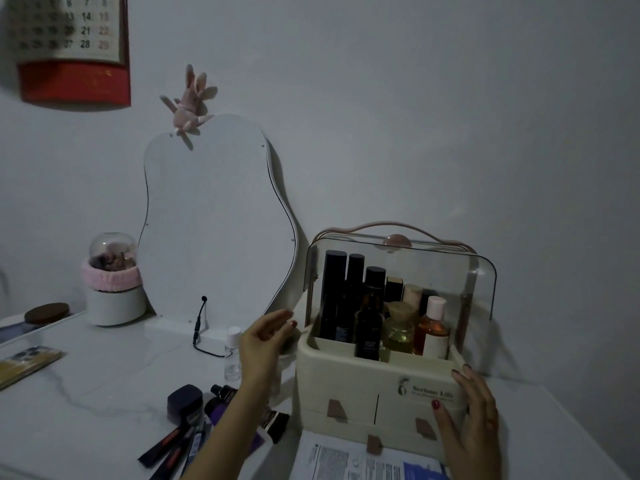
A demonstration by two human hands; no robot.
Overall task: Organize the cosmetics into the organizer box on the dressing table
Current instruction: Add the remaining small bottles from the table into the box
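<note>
**Hands flank cream organizer box on dressing table**

Cosmetics fill the upper tray of the organizer box (375,386), which stands at lower right of the frame on the white dressing table (86,393). Its clear domed lid (481,282) is raised, and tall black bottles (334,292), a dark dropper bottle (369,336), a pale yellow bottle (398,332) and an orange bottle (433,329) stand upright inside. The person's right hand (467,420) rests flat against the box's front right corner, fingers straight and slightly spread, holding nothing. The left hand (266,337) hovers just beside the box's left wall, fingers relaxed and apart, also holding nothing; whether it touches the wall cannot be told.

At bottom centre, left of the box, more cosmetics lie loose on the table: a dark jar (184,401), a purple bottle (220,401) and several dark tubes (166,445). A small clear bottle with a white cap (232,353) stands upright behind them. A printed sheet (346,460) lies in front of the box.

A curvy mirror (214,223) leans against the wall at centre left, a pink plush rabbit (190,102) at its top. A wall calendar (69,43) hangs at upper left.
</note>
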